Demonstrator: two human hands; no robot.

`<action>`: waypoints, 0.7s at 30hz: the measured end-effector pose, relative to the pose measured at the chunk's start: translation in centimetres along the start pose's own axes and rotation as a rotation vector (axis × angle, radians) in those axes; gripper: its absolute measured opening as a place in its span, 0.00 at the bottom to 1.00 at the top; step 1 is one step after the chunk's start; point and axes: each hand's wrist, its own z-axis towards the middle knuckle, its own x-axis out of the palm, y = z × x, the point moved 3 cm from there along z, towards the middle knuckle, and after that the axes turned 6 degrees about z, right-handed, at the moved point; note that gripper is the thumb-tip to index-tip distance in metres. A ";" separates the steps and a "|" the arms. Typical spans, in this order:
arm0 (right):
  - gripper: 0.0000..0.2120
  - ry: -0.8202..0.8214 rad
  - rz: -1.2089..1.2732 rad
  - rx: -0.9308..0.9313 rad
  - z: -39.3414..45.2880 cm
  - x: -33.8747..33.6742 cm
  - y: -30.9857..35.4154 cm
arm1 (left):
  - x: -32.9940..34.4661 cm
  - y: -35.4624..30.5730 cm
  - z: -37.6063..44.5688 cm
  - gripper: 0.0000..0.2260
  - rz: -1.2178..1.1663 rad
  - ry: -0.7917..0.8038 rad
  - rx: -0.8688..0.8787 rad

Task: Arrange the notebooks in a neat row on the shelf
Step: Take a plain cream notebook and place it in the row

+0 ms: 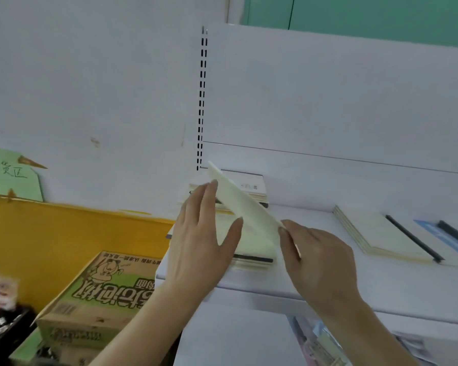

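A cream notebook is tilted up on edge above a low pile of notebooks at the left end of the white shelf. My left hand lies flat against its left face, fingers straight. At the notebook's near corner, my right hand pinches the cover. Behind them another stack of notebooks leans against the back panel. To the right, a cream notebook stack with a black spine lies flat, and a blue notebook lies beside it.
A slotted upright divides the white back panel. Left of the shelf stands a yellow board with a green printed cardboard box below it. Packaged goods sit at the far left. More items lie on the lower shelf.
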 end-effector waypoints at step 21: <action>0.13 0.550 0.082 -0.048 -1.8 6.3 -1.4 | -2.3 3.5 -1.5 0.19 -0.603 0.127 -0.628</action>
